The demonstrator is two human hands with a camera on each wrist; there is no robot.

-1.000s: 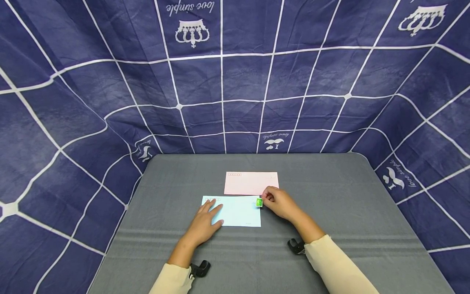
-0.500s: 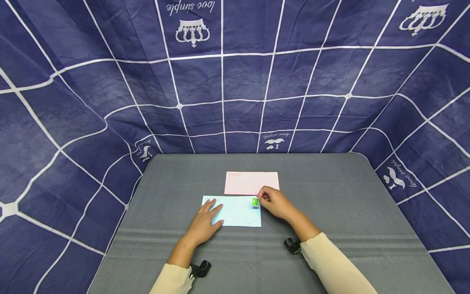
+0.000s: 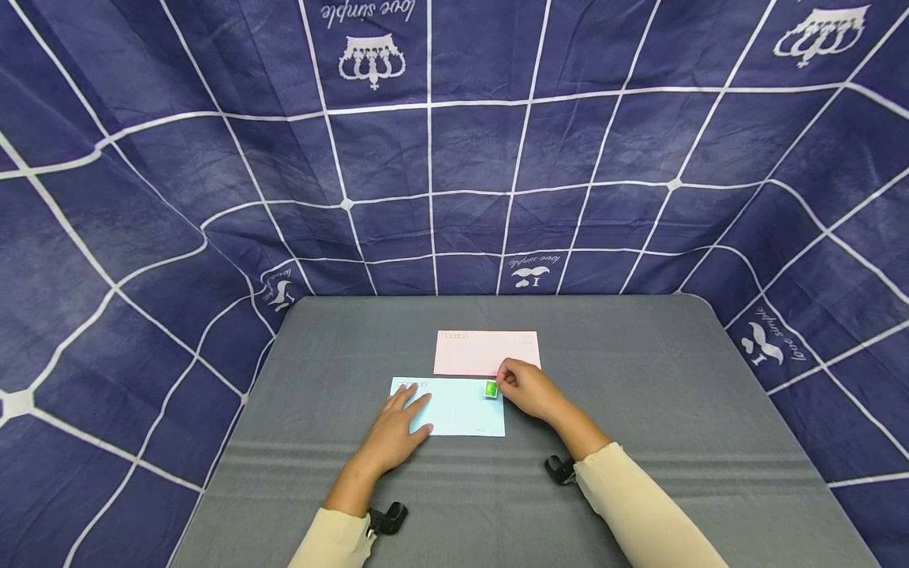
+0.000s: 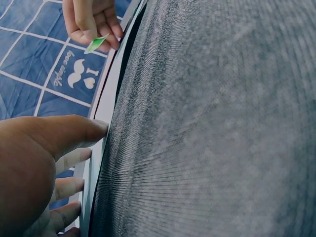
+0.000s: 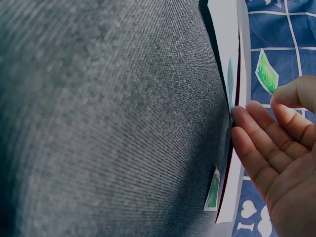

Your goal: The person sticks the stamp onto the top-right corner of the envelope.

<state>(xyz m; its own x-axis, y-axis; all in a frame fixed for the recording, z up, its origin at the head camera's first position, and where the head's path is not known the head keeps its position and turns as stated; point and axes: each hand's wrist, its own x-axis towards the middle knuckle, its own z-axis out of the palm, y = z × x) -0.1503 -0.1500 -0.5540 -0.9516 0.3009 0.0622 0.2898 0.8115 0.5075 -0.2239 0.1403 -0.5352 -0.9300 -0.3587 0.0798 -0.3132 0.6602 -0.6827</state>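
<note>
A light blue envelope lies flat on the table, with my left hand resting on its left part, fingers spread. In the left wrist view the thumb touches the envelope near its front edge. My right hand pinches a small green stamp with a white border between thumb and index finger. From above, the stamp overlaps the envelope's top right corner. The right wrist view shows the stamp held up off the paper, while the other fingertips come down by the envelope's edge.
A pink envelope lies just behind the blue one, partly covered by the right hand. Another green stamp lies on the grey table beneath the right hand. Blue checked cloth hangs around the back and sides.
My right hand has moved left with the stamp, from beyond the blue envelope's right edge to over its top right corner. The left hand has stayed in place.
</note>
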